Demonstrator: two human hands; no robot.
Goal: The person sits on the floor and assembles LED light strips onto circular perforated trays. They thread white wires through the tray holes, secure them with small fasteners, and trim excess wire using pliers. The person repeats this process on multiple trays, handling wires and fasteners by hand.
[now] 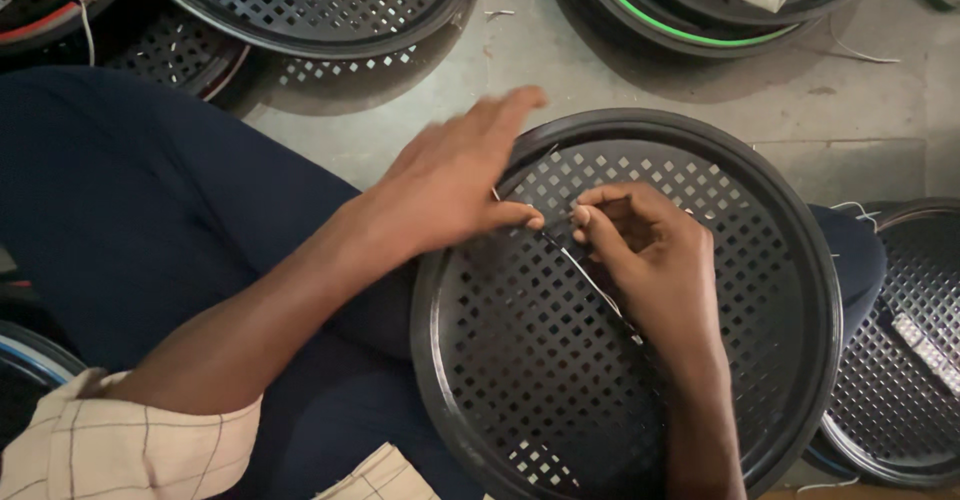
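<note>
Head view, looking down: a round black perforated tray rests on the person's lap, and a thin wire lies across its grid, its long axis slanting from the far left, near the tray's rim, down toward the near right. The right hand pinches the wire's upper part between thumb and forefinger, fingers pressed together, while the rest of the wire runs under that hand. The left hand sits just to the left, its thumb tip meeting the same spot and its other fingers spread loosely over the rim. More such trays lie around on the floor.
</note>
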